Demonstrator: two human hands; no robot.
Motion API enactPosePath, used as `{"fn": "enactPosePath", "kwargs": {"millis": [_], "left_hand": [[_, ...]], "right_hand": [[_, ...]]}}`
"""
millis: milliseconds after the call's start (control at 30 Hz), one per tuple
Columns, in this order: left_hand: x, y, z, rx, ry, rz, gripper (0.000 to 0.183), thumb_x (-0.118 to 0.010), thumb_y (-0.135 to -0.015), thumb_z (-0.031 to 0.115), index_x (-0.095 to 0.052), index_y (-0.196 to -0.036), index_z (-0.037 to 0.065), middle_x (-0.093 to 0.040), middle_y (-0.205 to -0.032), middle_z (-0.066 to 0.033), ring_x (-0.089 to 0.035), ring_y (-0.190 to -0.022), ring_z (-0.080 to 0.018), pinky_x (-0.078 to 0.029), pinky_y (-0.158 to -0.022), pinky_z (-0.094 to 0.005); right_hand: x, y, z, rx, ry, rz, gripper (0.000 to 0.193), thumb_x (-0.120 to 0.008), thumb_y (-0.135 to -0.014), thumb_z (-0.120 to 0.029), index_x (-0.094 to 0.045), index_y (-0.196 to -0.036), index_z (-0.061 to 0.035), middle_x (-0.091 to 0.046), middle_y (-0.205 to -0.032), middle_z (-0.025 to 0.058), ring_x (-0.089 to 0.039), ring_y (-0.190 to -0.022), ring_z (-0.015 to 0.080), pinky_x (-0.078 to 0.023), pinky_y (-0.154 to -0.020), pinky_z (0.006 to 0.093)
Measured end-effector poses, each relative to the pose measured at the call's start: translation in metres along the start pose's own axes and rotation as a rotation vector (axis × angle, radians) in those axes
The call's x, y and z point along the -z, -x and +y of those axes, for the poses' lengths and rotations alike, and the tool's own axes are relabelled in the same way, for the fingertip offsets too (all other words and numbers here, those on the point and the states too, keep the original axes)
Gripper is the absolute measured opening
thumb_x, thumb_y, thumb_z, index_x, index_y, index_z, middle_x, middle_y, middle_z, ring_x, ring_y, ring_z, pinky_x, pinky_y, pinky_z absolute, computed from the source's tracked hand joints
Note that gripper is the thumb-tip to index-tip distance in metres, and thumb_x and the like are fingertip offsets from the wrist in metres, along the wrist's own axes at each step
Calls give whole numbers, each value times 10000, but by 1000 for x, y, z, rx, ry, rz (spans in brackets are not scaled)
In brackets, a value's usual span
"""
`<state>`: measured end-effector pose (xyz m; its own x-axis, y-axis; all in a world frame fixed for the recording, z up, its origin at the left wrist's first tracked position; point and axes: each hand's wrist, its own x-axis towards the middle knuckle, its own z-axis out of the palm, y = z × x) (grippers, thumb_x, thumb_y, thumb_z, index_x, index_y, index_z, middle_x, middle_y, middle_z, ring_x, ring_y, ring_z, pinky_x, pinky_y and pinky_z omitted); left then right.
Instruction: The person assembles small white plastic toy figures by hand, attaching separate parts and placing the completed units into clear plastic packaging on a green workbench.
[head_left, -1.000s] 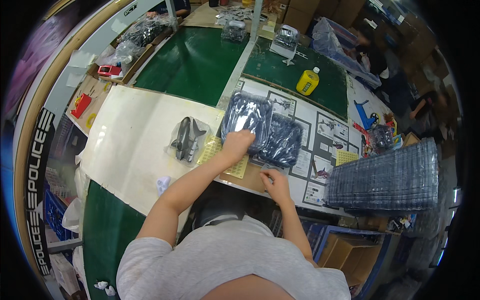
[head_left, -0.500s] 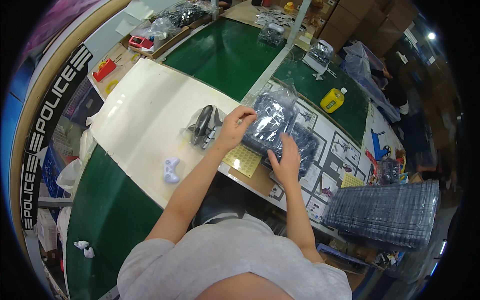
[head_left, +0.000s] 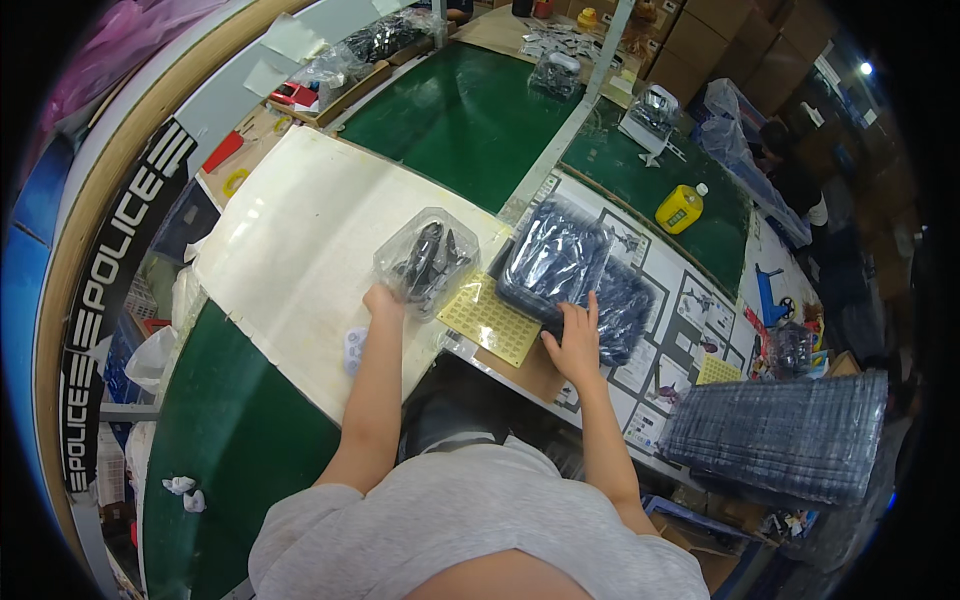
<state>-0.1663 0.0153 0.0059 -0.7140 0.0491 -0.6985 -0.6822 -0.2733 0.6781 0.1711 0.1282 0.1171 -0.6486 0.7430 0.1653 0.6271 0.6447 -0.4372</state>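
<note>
A dark toy aircraft (head_left: 425, 258) lies on the white sheet with a clear plastic tray (head_left: 457, 222) around it; whether it sits in or under the tray I cannot tell. At the tray's near left edge my left hand (head_left: 383, 302) is closed on the rim, fingertips partly hidden. My right hand (head_left: 575, 345) rests with fingers spread against the near edge of a stack of shiny dark-looking plastic trays (head_left: 553, 255). Beside my left forearm sits a pale controller (head_left: 354, 350), partly covered by the arm. A yellow perforated sheet (head_left: 490, 320) lies between my hands.
Printed sheets (head_left: 700, 300) lie under and right of the stack. A taller tray pile (head_left: 775, 437) stands at the right edge. Beyond are a yellow bottle (head_left: 682, 208) and a metal post (head_left: 590, 100). Crumpled white bits (head_left: 185, 492) lie on the green surface (head_left: 240, 450) at left.
My left hand has moved left from the stack to the toy aircraft, where the clear tray's outline now shows plainly around it. My right hand stays at the stack.
</note>
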Motion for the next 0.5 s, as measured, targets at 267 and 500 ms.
{"fn": "enactPosePath", "kwargs": {"millis": [267, 500], "left_hand": [[17, 76, 5, -1327, -1464, -371, 609, -624, -828, 449, -487, -1288, 74, -321, -1377, -263, -303, -1293, -381, -150, -1070, -600], [120, 65, 25, -987, -1525, 62, 706, -719, -766, 303, -409, -1353, 62, -356, -1359, -266, -307, -1287, -404, -280, -1042, -511]], "right_hand": [[-4, -1, -2, 7, -1, 44, 549, -728, -717, -147, -478, -1192, -32, -501, -1191, 162, -189, -1368, 432, -325, -1032, 505], [-1, 2, -1, 54, -3, 39, 536, -719, -736, -140, -477, -1201, -31, -474, -1230, 145, -183, -1380, 409, -330, -1024, 505]]}}
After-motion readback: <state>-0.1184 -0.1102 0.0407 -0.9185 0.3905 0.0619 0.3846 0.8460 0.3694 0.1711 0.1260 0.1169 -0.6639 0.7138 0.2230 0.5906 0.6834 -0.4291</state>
